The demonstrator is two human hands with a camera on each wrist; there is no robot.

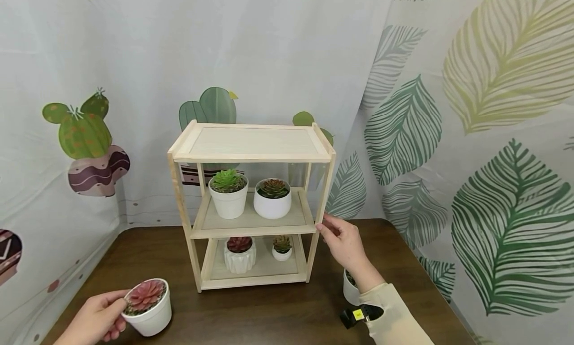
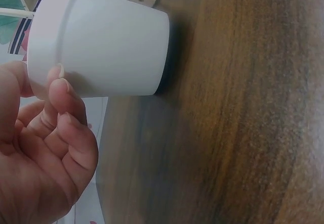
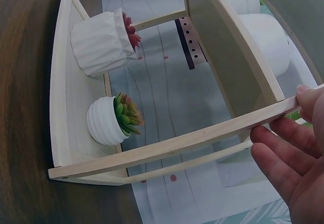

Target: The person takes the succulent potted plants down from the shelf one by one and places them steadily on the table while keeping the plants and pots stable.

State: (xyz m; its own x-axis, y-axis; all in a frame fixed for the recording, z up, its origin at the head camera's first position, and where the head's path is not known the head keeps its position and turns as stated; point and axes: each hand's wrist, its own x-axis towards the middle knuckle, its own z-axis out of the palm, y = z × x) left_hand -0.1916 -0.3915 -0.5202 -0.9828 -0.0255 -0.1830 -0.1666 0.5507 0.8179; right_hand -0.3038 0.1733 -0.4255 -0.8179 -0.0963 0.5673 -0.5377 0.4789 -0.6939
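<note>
White pot (image 1: 157,319) with a pink succulent (image 1: 145,294), lower left of my head view: I have the left hand (image 1: 99,312) pinching it, the right hand (image 1: 347,243) gripping the wooden shelf post (image 1: 326,190), right of centre

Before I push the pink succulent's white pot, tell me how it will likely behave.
The white pot will probably hold its shape, given its even, stiff-looking rim. Its smooth wall might prove slippery. Pushed near the top, it may tip, since it narrows toward its base.
</note>
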